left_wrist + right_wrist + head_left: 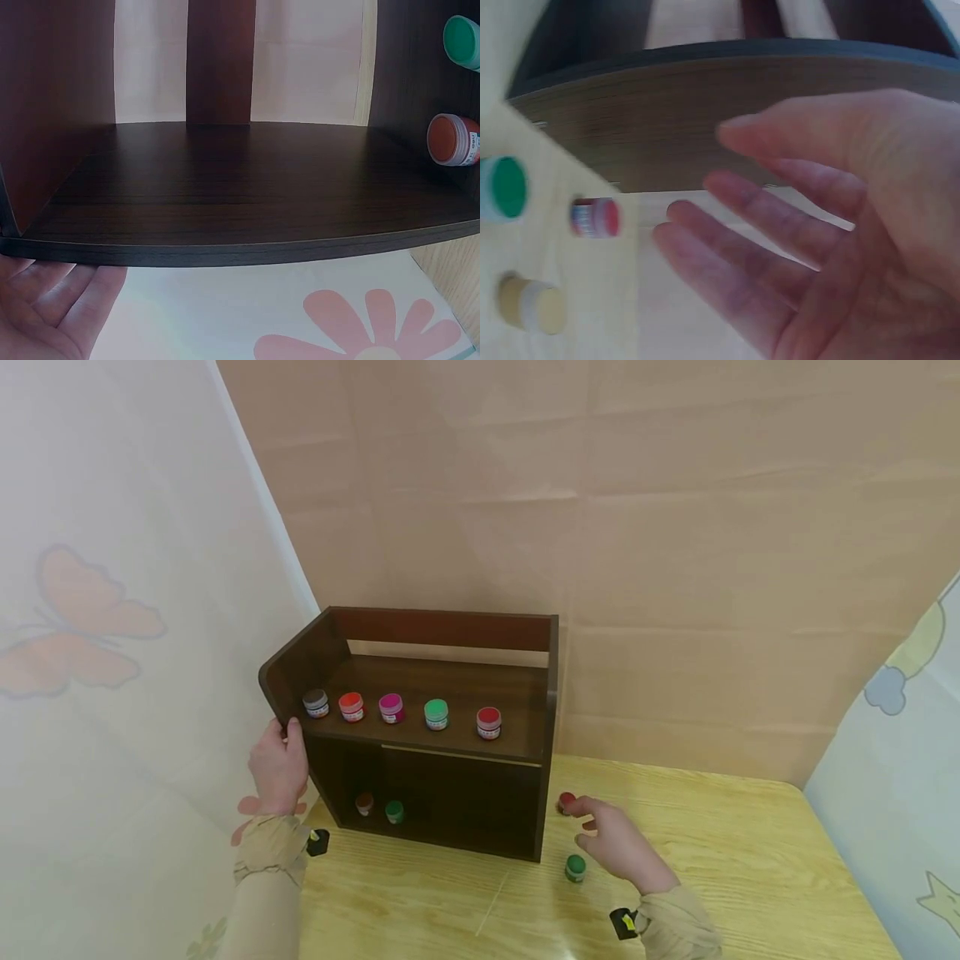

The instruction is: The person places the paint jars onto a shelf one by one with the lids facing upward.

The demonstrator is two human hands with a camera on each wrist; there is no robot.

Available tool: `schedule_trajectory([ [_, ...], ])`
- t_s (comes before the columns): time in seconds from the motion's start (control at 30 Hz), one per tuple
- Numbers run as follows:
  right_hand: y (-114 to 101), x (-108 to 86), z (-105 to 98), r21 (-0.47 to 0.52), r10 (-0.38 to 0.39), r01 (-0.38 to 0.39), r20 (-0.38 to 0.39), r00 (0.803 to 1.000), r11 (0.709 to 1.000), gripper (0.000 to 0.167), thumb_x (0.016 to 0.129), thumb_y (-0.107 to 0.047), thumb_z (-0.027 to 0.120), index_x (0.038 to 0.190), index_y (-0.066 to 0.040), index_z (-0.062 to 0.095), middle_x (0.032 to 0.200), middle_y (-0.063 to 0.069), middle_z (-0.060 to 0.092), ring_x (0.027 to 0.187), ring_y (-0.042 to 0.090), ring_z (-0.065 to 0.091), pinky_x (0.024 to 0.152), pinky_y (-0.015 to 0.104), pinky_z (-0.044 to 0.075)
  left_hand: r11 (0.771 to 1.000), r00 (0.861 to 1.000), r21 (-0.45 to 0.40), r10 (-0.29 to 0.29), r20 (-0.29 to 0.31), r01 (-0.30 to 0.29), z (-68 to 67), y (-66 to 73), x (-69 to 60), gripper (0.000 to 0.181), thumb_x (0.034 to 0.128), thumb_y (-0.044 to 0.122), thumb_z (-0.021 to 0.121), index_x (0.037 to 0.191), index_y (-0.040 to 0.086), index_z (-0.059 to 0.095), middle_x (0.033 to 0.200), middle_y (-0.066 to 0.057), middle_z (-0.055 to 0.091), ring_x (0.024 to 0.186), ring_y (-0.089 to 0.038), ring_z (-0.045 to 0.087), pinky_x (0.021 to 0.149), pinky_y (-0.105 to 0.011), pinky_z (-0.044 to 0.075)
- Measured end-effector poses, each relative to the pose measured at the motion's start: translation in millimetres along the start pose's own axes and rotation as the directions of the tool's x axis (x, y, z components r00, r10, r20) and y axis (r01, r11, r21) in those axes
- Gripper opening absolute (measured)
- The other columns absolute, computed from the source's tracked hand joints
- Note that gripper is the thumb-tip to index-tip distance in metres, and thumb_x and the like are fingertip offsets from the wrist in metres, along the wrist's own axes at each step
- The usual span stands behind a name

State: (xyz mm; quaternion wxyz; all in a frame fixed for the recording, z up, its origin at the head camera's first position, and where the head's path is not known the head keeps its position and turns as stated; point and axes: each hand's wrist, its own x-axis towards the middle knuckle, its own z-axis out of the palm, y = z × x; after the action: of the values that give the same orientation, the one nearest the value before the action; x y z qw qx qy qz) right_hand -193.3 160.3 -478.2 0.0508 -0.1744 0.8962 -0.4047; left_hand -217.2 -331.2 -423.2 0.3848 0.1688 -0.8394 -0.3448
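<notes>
A dark brown two-tier shelf [465, 806] stands on the table. My left hand [279, 767] grips its left side panel, the thumb at the front edge; in the left wrist view the fingers [94, 304] lie along the panel's outer face. To the right of the shelf my right hand [618, 845] hovers with parted, slightly bent fingers and holds nothing. Nearest to it are a small red paint jar [566, 802], partly behind the fingertips, and a green paint jar [575, 868] on the table. The right wrist view also shows a yellow paint jar [534, 304].
On the upper tier is a row of paint jars: brown [316, 703], orange [352, 707], magenta [391, 708], mint green [437, 714] and red [489, 722]. A brown jar [364, 803] and a green jar [394, 812] stand below. Patterned cloth [135, 693] hangs at the left.
</notes>
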Motion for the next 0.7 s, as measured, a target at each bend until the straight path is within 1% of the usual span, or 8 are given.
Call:
schedule_trajectory([
  [0.07,5.4,-2.0,6.4,-0.032,-0.007,0.008,0.039,0.999,0.999,0.042,0.082,0.011,0.07,0.122,0.001,0.066,0.122,0.017,0.065,0.101,0.043,0.065,0.081,0.051,0.055,1.0,1.0,0.0,-0.003,0.005,0.003,-0.1,-0.7,-0.1,0.044,0.1071,0.034,0.041,0.104,-0.004,0.064,0.108,-0.03,0.069,0.103,-0.053,0.062,0.086,-0.064,0.045],
  [0.13,11.8,-3.4,13.0,-0.082,-0.02,0.024,0.056,0.998,0.996,0.043,0.079,0.013,0.072,0.12,0.002,0.066,0.12,0.018,0.065,0.098,0.043,0.065,0.08,0.052,0.055,1.0,1.0,-0.004,-0.005,0.01,0.005,-0.2,-0.8,-0.2,0.044,0.1073,0.034,0.041,0.105,-0.004,0.064,0.109,-0.03,0.069,0.104,-0.053,0.062,0.087,-0.064,0.045],
  [0.3,30.0,-4.7,27.5,-0.151,-0.015,0.026,0.069,0.998,0.988,0.046,0.072,0.018,0.068,0.115,0.002,0.069,0.111,0.017,0.067,0.09,0.039,0.065,0.074,0.049,0.055,1.0,1.0,-0.007,-0.007,0.017,0.007,0.4,-0.6,-0.3,0.045,0.1075,0.034,0.04,0.106,-0.005,0.063,0.111,-0.031,0.068,0.105,-0.052,0.062,0.087,-0.064,0.045],
  [0.33,33.7,-4.5,29.9,-0.16,-0.011,0.022,0.071,0.997,0.987,0.046,0.072,0.018,0.068,0.114,0.001,0.069,0.109,0.018,0.067,0.09,0.039,0.065,0.073,0.049,0.055,1.0,1.0,-0.007,-0.007,0.019,0.007,0.5,-0.5,-0.2,0.045,0.1075,0.034,0.04,0.106,-0.005,0.063,0.111,-0.031,0.068,0.105,-0.052,0.062,0.087,-0.064,0.045],
  [0.53,51.9,-2.9,41.1,-0.181,0.016,-0.003,0.07,0.997,0.984,0.046,0.069,0.018,0.07,0.111,-0.001,0.07,0.105,0.018,0.068,0.095,0.039,0.065,0.072,0.046,0.054,1.0,1.0,-0.006,-0.011,0.029,0.011,0.5,-1.7,-0.7,0.045,0.1077,0.035,0.04,0.105,-0.004,0.063,0.11,-0.03,0.068,0.104,-0.052,0.062,0.085,-0.064,0.046],
  [0.7,60.8,-2.7,48.3,-0.169,0.01,0.001,0.062,0.998,0.986,0.045,0.069,0.017,0.069,0.11,-0.002,0.07,0.1,0.015,0.068,0.088,0.034,0.066,0.064,0.04,0.052,1.0,1.0,-0.015,-0.007,0.026,0.008,0.0,-2.2,-0.5,0.045,0.1076,0.036,0.04,0.103,-0.003,0.063,0.109,-0.03,0.068,0.103,-0.052,0.063,0.084,-0.064,0.046],
])
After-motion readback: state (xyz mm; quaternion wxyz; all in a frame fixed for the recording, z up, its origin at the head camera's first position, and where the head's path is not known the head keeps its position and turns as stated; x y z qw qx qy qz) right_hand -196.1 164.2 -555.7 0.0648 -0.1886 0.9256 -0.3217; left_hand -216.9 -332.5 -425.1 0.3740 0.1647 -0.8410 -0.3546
